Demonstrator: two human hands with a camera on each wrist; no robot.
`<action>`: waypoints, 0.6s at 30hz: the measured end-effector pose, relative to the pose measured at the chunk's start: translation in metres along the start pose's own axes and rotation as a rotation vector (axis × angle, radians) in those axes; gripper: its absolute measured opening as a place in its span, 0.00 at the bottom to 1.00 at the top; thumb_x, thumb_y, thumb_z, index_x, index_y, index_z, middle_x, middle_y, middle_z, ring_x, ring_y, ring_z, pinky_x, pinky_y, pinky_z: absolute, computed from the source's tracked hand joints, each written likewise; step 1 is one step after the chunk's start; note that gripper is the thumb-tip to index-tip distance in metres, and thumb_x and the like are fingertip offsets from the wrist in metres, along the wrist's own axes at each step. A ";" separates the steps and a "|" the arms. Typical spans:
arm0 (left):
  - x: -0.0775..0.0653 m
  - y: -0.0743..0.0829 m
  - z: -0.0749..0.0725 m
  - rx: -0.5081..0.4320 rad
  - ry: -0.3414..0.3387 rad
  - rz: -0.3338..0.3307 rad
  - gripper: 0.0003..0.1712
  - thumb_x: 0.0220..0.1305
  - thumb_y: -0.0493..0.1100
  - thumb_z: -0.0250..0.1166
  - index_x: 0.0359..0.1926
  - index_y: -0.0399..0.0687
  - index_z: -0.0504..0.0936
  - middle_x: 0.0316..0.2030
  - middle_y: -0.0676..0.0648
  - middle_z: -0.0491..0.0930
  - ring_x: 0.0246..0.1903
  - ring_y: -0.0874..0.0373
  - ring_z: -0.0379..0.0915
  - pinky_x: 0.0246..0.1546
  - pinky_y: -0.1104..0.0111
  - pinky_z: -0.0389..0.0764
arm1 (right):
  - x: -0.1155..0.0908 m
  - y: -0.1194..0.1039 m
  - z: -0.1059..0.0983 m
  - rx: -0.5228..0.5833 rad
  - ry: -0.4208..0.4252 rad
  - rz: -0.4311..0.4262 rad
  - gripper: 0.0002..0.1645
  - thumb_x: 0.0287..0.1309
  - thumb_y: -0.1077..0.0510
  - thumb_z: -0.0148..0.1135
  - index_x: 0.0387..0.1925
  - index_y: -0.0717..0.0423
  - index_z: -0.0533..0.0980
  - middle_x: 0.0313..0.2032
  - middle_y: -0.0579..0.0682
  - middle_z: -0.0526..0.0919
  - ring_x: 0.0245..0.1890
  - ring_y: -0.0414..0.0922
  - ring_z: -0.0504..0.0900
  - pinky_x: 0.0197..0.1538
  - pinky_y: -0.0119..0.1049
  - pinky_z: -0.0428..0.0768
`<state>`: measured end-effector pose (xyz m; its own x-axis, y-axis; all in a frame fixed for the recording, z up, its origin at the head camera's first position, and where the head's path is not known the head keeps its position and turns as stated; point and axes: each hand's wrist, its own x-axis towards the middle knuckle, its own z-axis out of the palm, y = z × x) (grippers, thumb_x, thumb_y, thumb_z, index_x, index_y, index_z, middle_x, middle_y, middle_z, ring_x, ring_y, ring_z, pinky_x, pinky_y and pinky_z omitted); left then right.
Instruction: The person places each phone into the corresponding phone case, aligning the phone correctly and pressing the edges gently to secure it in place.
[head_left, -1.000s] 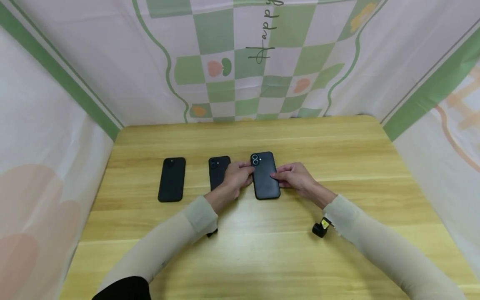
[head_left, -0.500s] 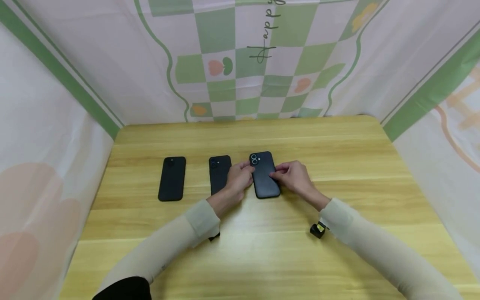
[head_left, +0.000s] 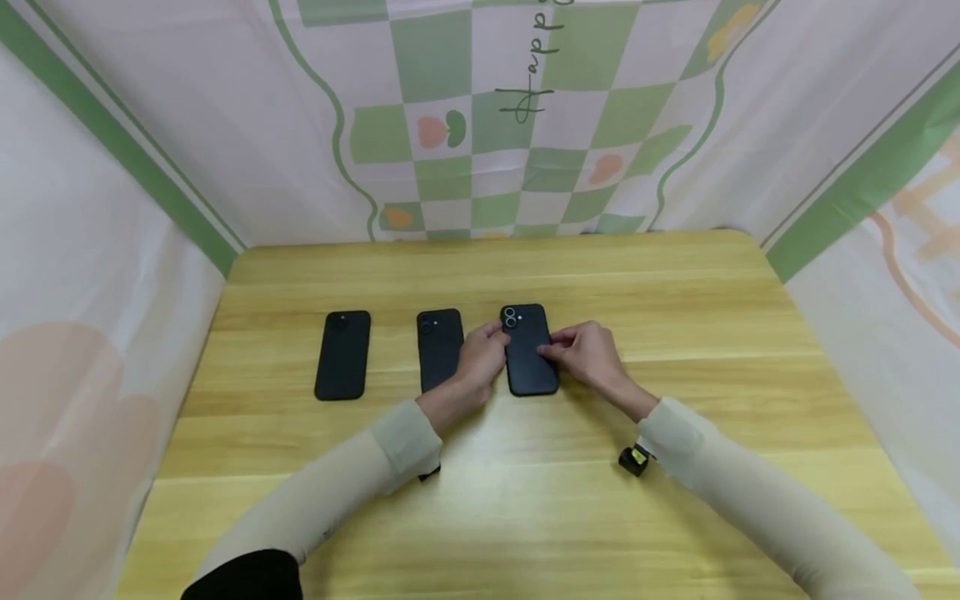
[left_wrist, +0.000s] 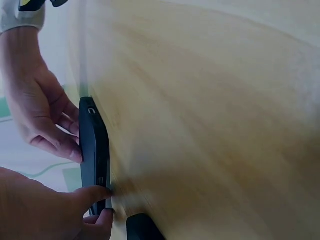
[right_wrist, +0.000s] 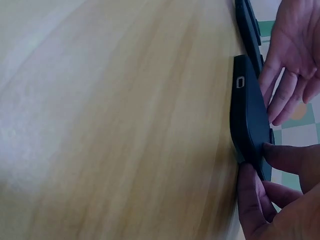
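A black smartphone with two ringed camera lenses lies back up on the table, its long sides pointing away from me. My left hand pinches its left long edge with thumb and finger, close to the side buttons seen in the left wrist view. On the opposite edge my right hand grips it, thumb on the back and fingers at the side. A port slot shows in the short end of this phone in the right wrist view. The left hand partly covers a second black smartphone.
A third black smartphone lies further left, also back up. All three form a row on the wood-grain table. A patterned cloth hangs right behind the table's far edge, and cloth stands at both sides. Small black cameras hang at the wrists.
My right wrist has shifted slightly left and its fingers bend more at the phone's edge. The left hand has moved a little right. The phone has barely moved.
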<state>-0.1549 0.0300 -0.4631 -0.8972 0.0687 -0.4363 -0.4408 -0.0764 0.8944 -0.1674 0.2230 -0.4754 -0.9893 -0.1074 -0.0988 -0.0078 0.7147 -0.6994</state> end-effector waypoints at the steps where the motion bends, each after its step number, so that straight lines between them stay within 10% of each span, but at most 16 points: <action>1: -0.001 0.000 0.000 0.010 -0.007 0.006 0.30 0.80 0.36 0.51 0.79 0.38 0.64 0.79 0.41 0.64 0.75 0.51 0.64 0.74 0.60 0.70 | 0.000 0.000 0.000 -0.003 0.003 0.000 0.17 0.63 0.54 0.77 0.45 0.63 0.90 0.39 0.58 0.92 0.33 0.45 0.89 0.32 0.28 0.81; 8: -0.003 0.001 0.000 0.029 -0.066 0.012 0.33 0.81 0.38 0.49 0.82 0.37 0.57 0.82 0.40 0.55 0.82 0.46 0.48 0.82 0.54 0.54 | 0.001 -0.002 0.001 -0.018 -0.004 0.004 0.18 0.61 0.56 0.79 0.47 0.66 0.88 0.34 0.55 0.92 0.29 0.42 0.87 0.33 0.28 0.80; 18: -0.006 0.009 -0.015 0.186 -0.162 -0.047 0.34 0.82 0.47 0.53 0.82 0.45 0.59 0.81 0.42 0.59 0.80 0.46 0.53 0.80 0.49 0.58 | -0.002 -0.001 -0.002 -0.090 -0.062 -0.057 0.20 0.64 0.57 0.75 0.50 0.69 0.86 0.32 0.53 0.90 0.25 0.40 0.81 0.30 0.30 0.78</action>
